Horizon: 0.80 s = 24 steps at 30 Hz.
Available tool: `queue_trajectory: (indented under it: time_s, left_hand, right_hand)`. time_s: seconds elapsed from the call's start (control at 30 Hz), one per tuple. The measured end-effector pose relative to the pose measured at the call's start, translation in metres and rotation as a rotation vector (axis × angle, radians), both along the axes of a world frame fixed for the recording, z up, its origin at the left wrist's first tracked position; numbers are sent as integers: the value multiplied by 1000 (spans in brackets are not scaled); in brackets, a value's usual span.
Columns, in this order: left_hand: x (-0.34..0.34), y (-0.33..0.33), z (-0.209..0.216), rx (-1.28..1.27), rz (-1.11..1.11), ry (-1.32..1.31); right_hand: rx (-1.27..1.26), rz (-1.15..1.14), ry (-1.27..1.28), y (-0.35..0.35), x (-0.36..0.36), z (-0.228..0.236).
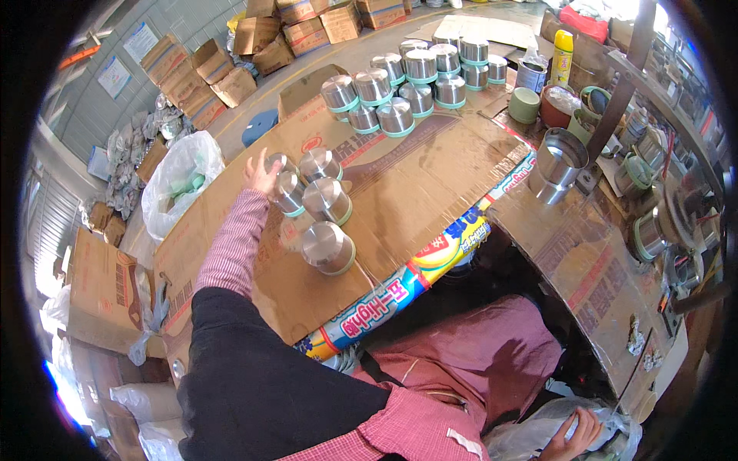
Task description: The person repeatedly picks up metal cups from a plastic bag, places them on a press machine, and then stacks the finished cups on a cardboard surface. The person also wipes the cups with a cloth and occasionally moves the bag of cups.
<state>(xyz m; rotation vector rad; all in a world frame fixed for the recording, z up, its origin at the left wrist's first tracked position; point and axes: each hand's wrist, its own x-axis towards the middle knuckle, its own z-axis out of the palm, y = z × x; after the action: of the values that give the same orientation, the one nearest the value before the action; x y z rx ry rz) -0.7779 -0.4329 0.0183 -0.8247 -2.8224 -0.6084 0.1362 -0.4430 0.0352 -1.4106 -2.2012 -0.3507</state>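
Observation:
On the left, my left hand (pixel 263 175) reaches over the cardboard-covered table with its fingers spread. Its thumb side is against or very near a steel cup (pixel 281 162), which it partly hides. Beside that stand several more short steel cups with pale green bands at the base, among them a nearer cup (pixel 286 194), a middle cup (pixel 327 201) and the closest one (pixel 328 248). At the lower right, my right hand (pixel 575 435) lies at a clear plastic bag (pixel 530 441), fingers bent and apart. I see nothing held in it.
A larger cluster of similar cups (pixel 396 117) stands at the table's far end. To the right are a tall steel cylinder (pixel 560 157), a yellow spray can (pixel 562 58), a green cup (pixel 524 105) and a metal post (pixel 624 81). A white plastic sack (pixel 165 201) stands left of the table.

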Motion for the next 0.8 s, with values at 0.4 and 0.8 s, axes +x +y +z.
queue_trajectory:
  time_s: [0.4, 0.8]
  left_hand:
    - [62, 99, -25, -210, -435, -89]
    - [114, 60, 7, -9, -435, 290]
  right_hand:
    - [-226, -119, 125, 1, -66, -9]
    - [-252, 19, 177, 32, -96, -5]
